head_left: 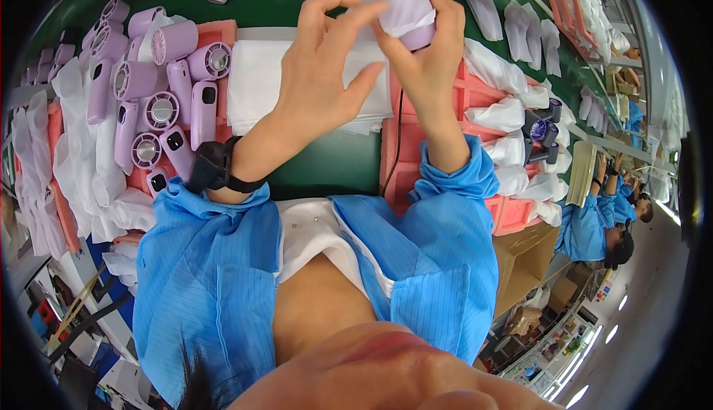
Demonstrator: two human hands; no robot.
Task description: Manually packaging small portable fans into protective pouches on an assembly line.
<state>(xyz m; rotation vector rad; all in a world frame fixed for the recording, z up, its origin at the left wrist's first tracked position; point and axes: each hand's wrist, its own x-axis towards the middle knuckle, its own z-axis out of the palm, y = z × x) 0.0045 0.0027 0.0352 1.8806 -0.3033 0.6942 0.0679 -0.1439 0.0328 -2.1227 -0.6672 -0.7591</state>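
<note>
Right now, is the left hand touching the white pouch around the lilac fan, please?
Touching. The head view shows the left hand with fingertips pinching the white pouch over the lilac fan.

head cam | looks steeply down, close over hands (371,53) | fisheye, single view

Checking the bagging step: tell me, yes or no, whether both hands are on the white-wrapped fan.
Yes: the left hand and right hand both grip the lilac fan in its white pouch.

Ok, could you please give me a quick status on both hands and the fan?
Left hand pinching white foam pouch. Right hand grip on lilac handheld fan, half in pouch. Stack of white pouches below, nothing blocking.
</note>
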